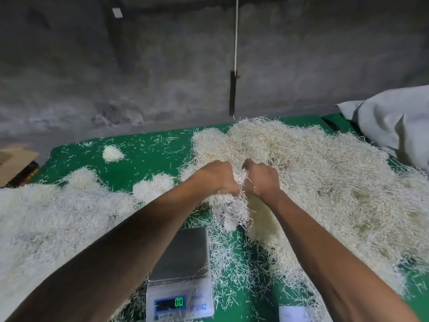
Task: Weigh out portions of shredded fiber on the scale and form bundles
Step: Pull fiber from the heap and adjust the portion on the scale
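- The left hand (pixel 218 176) and the right hand (pixel 260 180) are working side by side at the near edge of the big heap of pale, straw-like shredded fiber (pixel 301 163), each with its fingers curled round a tuft; strands are trailing down from between the two fists.
- The hands are sitting close together, probably because they are pulling one clump free of the tangled mass rather than taking two separate ones.
- The small silver digital scale (pixel 180 273) is waiting just below the hands on the green table cover (pixel 151 149), within easy reach; its steel platform is carrying only a few stray strands and its green display is showing zeros, so no portion is being weighed yet.
- A flatter spread of whiter shredded fiber (pixel 58 217) is lying to the left, and a small rounded white bundle of fiber (pixel 112 154) is resting apart at the far left, likely set aside as finished.
- A grey cloth sack (pixel 394 126) is slumping at the right edge.
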Motion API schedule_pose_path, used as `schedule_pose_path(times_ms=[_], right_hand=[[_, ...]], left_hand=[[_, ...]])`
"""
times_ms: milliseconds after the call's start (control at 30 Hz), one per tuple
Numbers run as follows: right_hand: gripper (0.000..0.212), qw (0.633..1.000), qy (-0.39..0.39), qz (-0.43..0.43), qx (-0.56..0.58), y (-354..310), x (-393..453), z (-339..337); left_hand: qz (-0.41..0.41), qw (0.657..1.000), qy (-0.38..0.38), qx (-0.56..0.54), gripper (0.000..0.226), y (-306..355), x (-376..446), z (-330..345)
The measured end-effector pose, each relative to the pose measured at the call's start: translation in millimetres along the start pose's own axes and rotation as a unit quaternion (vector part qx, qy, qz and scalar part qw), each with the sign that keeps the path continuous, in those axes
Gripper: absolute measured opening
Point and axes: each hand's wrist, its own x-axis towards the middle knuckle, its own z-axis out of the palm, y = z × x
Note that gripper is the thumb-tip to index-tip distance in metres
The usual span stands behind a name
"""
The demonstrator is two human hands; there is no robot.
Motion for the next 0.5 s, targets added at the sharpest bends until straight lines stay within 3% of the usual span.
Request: schedule_pose_path(times_ms=[67, 167, 233, 333, 433, 500], right_hand=[[0.045, 1.000, -0.003, -0.005, -0.015, -3, -1, -3], [0.040, 0.999, -0.010, -0.009, -0.051, 7, -5, -1], [0.025, 0.999, -0.015, -0.001, -0.043, 2, -7, 4], [0.022, 0.996, -0.059, 0.064, -0.007, -3, 1, 9], [0.021, 0.981, -0.072, 0.181, 0.011, 47, -2, 5], [0.020, 0.975, -0.095, 0.202, -0.004, 79, -9, 1]], left_hand=[[0.008, 1.000, 0.022, 0.020, 0.027, 3, 1, 5], [0.107, 0.994, 0.020, -0.022, 0.019, 6, -10, 15], [0.147, 0.989, 0.023, -0.010, 0.022, 4, -15, 15], [0.172, 0.982, 0.034, -0.062, 0.027, -8, -18, 17], [0.143, 0.988, 0.051, -0.042, 0.026, -45, -28, 23], [0.046, 0.994, 0.099, -0.025, 0.034, -92, -31, 25]])
